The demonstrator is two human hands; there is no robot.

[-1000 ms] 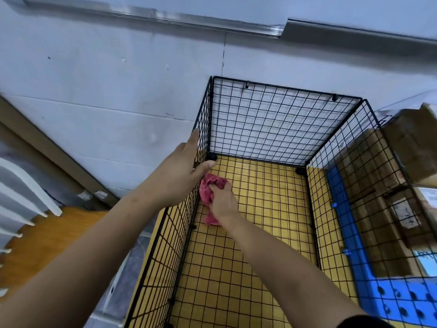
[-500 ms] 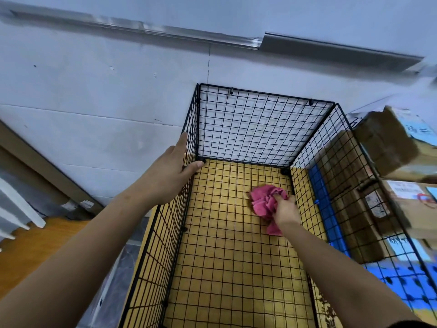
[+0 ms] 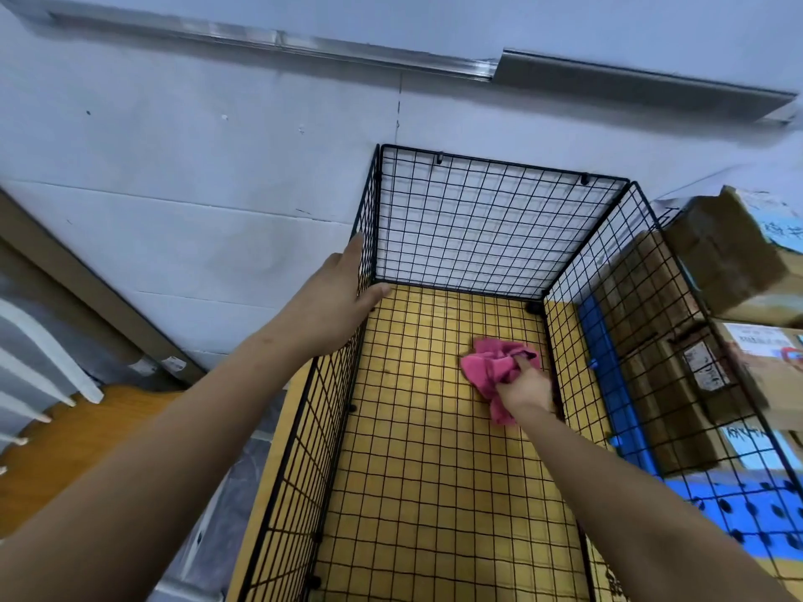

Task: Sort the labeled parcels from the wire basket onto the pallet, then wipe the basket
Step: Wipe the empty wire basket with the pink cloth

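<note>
Head view showed me the right hand [image 3: 525,386] clutching a pink cloth [image 3: 491,367] on the wire basket [image 3: 478,219] floor, left hand [image 3: 334,297] pinching its wall.

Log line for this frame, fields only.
phase: wiping basket floor | right hand: grips pink cloth | left hand: holds wire basket left wall | parcels: outside, on blue pallet

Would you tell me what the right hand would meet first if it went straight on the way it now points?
Beyond its own pink cloth, probably the wire basket's far-left corner, below the left hand; the mesh floor between looks free, though depth is unclear.
</note>
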